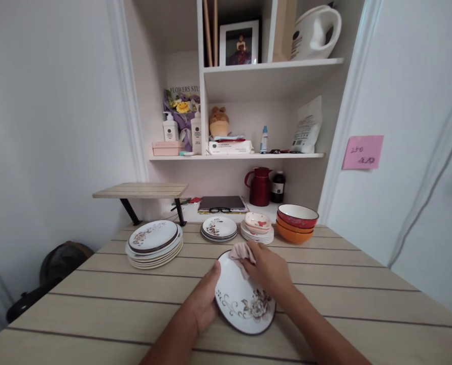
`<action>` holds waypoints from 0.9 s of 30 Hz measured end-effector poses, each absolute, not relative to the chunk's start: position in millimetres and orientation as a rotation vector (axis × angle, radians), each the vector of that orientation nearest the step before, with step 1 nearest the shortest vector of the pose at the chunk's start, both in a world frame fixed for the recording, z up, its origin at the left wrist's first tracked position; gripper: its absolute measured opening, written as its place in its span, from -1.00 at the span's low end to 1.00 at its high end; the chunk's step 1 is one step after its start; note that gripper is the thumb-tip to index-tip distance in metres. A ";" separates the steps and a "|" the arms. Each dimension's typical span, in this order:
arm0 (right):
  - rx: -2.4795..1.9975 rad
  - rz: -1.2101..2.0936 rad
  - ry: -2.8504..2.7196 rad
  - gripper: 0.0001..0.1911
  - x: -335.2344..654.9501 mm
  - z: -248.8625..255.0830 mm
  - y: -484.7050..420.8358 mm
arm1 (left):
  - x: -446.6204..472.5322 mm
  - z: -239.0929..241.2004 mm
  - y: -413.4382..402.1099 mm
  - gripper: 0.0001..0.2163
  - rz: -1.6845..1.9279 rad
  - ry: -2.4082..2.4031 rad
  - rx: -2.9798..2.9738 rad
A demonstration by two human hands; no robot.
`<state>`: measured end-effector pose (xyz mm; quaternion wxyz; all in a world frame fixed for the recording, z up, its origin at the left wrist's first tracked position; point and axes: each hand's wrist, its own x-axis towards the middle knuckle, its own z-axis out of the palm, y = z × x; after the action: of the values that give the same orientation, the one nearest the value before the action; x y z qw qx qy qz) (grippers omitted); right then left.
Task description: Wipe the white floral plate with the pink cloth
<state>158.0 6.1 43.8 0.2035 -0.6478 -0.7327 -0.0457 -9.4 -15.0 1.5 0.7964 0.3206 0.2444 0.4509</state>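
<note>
A pale slatted table point(107, 312) stretched before me, with a white shelf unit point(244, 81) against the wall behind it and a pink note point(362, 152) stuck up to the right. Near the front of the tabletop, between my two hands, was the floral plate point(235, 291), its face up toward me; I couldn't tell whether its underside touched the wood. My left hand point(204, 300) gripped its left side, thumb at the rim, the other fingers mostly hidden. My right hand point(269, 269) clutched a pale pink cloth point(240, 252) and pressed it to the upper part of the face. Beyond, from left to right, stood a tall plate stack point(155, 241), a smaller plate stack point(219, 227), little patterned dishes point(257, 221) on white saucers point(256, 236), and nested bowls point(296, 225), red above orange. Behind the bowls stood a red jug point(260, 188) beside a dark bottle point(278, 186).
</note>
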 end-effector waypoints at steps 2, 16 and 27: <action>-1.810 -0.127 -2.086 -0.80 170.2 40.9 5.4 | -10.0 1.7 -15.7 -0.44 1.003 0.528 0.695; -1.540 0.272 -2.172 -0.15 166.5 26.3 -5.2 | -10.6 1.0 -14.1 -0.46 1.077 0.546 0.667; -1.629 -0.096 -2.229 -0.35 159.0 28.6 -14.3 | -10.6 -2.6 -11.6 -0.48 1.060 0.501 0.655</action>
<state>159.0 -14.3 28.6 0.1883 -0.5792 -0.7924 -0.0340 -10.6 -11.6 -2.6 0.7828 0.3034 0.2322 0.4912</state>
